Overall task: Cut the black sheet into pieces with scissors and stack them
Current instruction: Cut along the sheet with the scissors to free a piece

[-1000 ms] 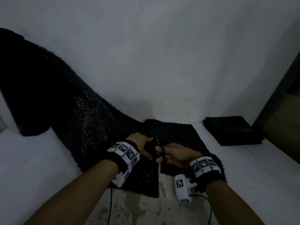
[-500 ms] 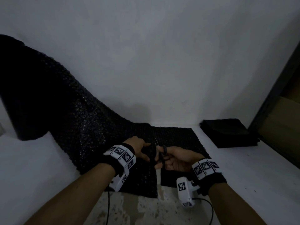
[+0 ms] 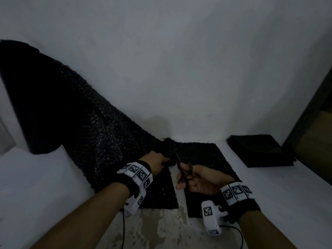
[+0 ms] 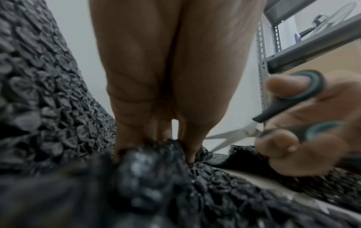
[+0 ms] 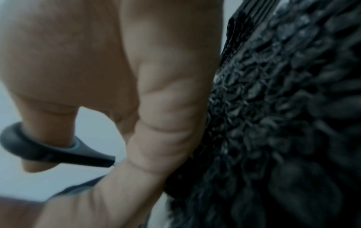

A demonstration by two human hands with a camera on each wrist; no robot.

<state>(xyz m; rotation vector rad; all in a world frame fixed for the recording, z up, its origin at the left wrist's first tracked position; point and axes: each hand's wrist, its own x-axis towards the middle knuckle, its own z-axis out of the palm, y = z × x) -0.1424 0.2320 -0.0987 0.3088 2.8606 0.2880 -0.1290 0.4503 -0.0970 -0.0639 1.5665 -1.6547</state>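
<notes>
A long black bubbly sheet (image 3: pixel 75 123) runs from a roll at the far left down onto the table. A cut splits its near end, with a strip (image 3: pixel 206 159) lying to the right of the slit. My left hand (image 3: pixel 158 161) pinches the bunched sheet edge (image 4: pixel 156 154) just left of the cut. My right hand (image 3: pixel 195 178) holds black-handled scissors (image 3: pixel 186 170), thumb and fingers through the loops (image 4: pixel 304 95). The blades (image 4: pixel 230 135) stand parted at the cut line. The right wrist view shows the thumb loop (image 5: pixel 48 151) beside the sheet (image 5: pixel 283 123).
A stack of black cut pieces (image 3: pixel 258 150) lies on the white table (image 3: pixel 36 186) at the right. A metal shelf rack (image 4: pixel 273 58) stands beyond it at the right. A white wall backs the table. Worn patches mark the near table edge (image 3: pixel 161 230).
Both hands have moved farther along the sheet, away from me, and the slit has grown longer. The sheet bunches up at my left fingers. The scissors' blades have parted.
</notes>
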